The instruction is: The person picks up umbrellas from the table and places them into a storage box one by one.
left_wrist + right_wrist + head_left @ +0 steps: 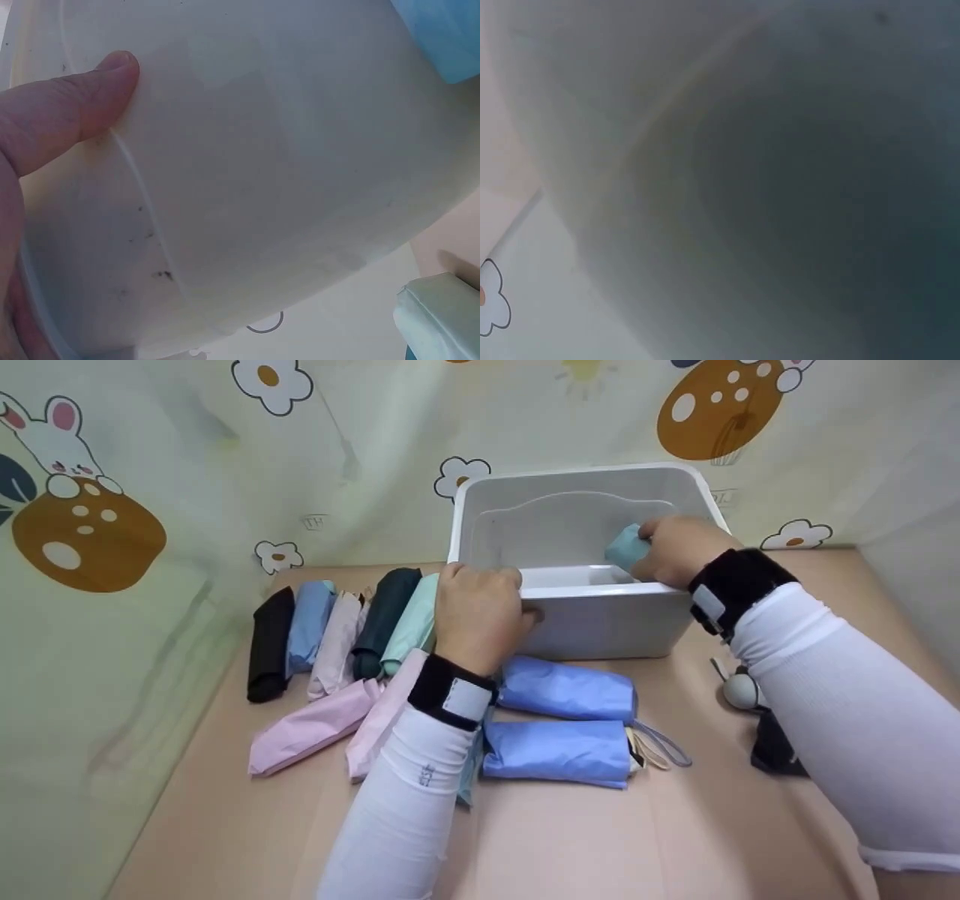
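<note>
A white plastic bin (600, 626) stands at the back, its opening tipped toward me. My left hand (481, 619) grips its front left rim; in the left wrist view the thumb (82, 109) lies against the bin's wall. Inside the bin's right part, my right hand (686, 549) holds a light teal folded umbrella (627, 549), mostly hidden by the hand and front wall. Two blue folded umbrellas (566, 690) lie in front of the bin. The right wrist view shows just a blurred, close bin wall (705, 187), with no fingers visible.
Left of the bin lies a row of folded umbrellas: black (270, 645), blue (309, 622), pale lilac (336, 649), dark green (386, 619) and mint (412, 622). Pink ones (315, 727) lie nearer. A round grey object (740, 691) and a black item (776, 746) are by the right forearm.
</note>
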